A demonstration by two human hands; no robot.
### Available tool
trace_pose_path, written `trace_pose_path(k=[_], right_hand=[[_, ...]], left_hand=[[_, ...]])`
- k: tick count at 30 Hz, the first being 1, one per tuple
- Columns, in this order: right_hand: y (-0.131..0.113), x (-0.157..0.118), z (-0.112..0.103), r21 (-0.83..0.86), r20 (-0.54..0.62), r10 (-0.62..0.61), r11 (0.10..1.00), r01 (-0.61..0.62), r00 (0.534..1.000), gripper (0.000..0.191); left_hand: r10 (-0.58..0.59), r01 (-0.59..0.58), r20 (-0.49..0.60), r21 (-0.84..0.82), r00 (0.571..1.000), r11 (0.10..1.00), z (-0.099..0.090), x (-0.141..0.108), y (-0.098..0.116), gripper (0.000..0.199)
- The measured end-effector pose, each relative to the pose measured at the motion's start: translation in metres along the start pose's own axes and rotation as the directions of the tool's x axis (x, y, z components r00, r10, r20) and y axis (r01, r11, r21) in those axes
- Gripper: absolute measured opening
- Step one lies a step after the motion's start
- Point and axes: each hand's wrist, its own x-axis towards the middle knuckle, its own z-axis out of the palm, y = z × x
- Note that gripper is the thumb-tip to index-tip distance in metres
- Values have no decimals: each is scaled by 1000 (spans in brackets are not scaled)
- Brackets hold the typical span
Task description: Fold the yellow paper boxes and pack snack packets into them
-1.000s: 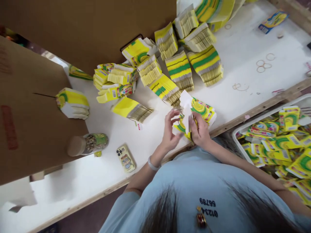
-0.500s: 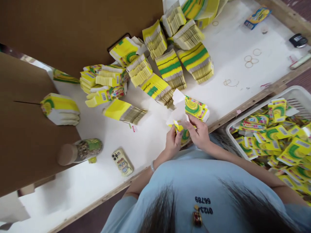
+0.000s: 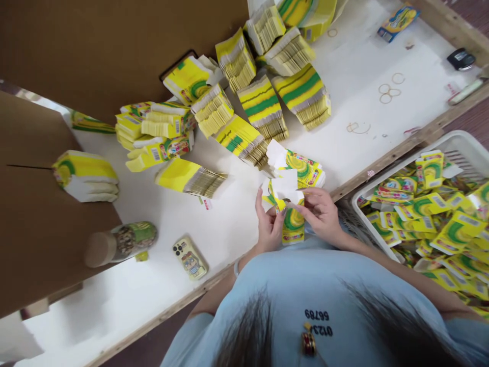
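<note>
Now the carton's printed front shows between two hands

From where I stand, the small yellow cardboard carton with a green swirl [image 3: 293, 223] bares more of its face than half a second ago, when fingers cover much of it. The left hand [image 3: 269, 227], loose and spread a second ago, is curled, thumb and fingers pinching the carton's left side. The right hand [image 3: 321, 211] sits a touch farther out than before, grasping the right edge with thumb and fingertips.

The carton is at the near side of the white tabletop [image 3: 229, 224], close in front of the pale blue shirt [image 3: 282, 285]. White flaps stand out at its upper end, with a dark gap below them; the swirl fills the front, and the lettering at the lower end is too small to read. Just beyond lies a pile of yellow-and-green cartons with white flaps [image 3: 303, 169]. To the right, a white plastic basket [image 3: 469, 148] holds a heap of yellow packs [image 3: 456, 229].
</note>
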Motion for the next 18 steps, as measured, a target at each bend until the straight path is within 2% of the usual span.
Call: trace_pose_path(k=[3,5,7,10,12,14,16,18], right_hand=[[-1,0,-6,186,48,70,980,-77,996,26],[-2,0,-7,201,99,86,974,-105,991,25],[-2,-1,-7,155,62,72,985,-81,996,29],[1,-3,-5,51,-84,21,999,-17,996,23],[6,-3,-7,2,-96,-24,1000,24,995,24],[12,-3,-14,-4,24,-109,994,109,994,27],[15,-2,-22,38,159,-200,980,197,967,27],[13,-2,-29,88,238,-185,982,169,954,32]], left_hand=[[-2,-1,81,35,997,999,-5,-1,4,63],[-21,14,174,43,985,999,-8,1,7,48],[2,-7,219,23,976,1000,-8,3,10,38],[72,-74,181,0,981,997,-6,5,11,34],[74,-75,133,1,988,997,-4,4,10,39],[52,-57,139,29,989,998,-5,4,11,50],[43,-61,188,93,981,994,-8,6,14,56],[57,-98,230,169,971,981,-11,8,18,54]])
